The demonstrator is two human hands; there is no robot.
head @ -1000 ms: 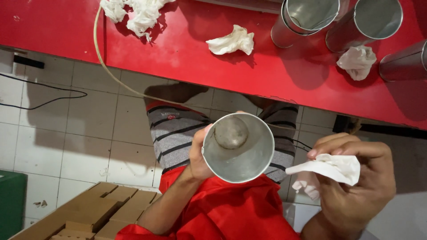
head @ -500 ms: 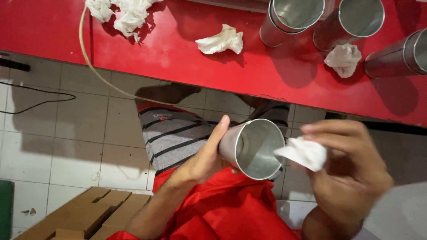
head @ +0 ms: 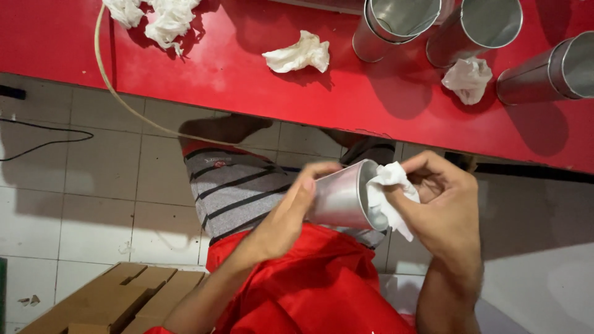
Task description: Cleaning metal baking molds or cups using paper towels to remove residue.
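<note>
The person sits at the near edge of a red table point(head: 247, 80), holding a metal cup point(head: 341, 198) over the lap, below the table's edge. The left hand point(head: 291, 210) wraps around the cup's outer wall from the left, thumb lying along the top of the wall and the palm underneath, so the cup lies tipped on its side with its open mouth turned to the right. The right hand point(head: 442, 210) sits just right of that mouth, fingers curled closed on a white tissue point(head: 390, 198). The tissue is pressed against the rim and partly into the opening, so the cup is caught between the two hands, gripped on the left and met by tissue on the right.

Under the hands are striped grey shorts point(head: 238, 188) and a red garment point(head: 315, 284) across the lap.

On the far side, on the table, stand more metal cups: one point(head: 396, 28) at the upper middle, a second point(head: 476, 31) just to its right, and a third point(head: 547, 68) lying tilted near the right edge. A crumpled tissue point(head: 468, 78) rests between the second and third cups. Another crumpled tissue point(head: 299, 54) lies alone left of the cups, and a heap of tissues point(head: 154, 15) sits at the far left of the table. A thin pale cord point(head: 114, 93) hangs off the table and curves down over the tiled floor point(head: 68, 185). A wooden pallet point(head: 117, 300) lies on the floor at the near left.
</note>
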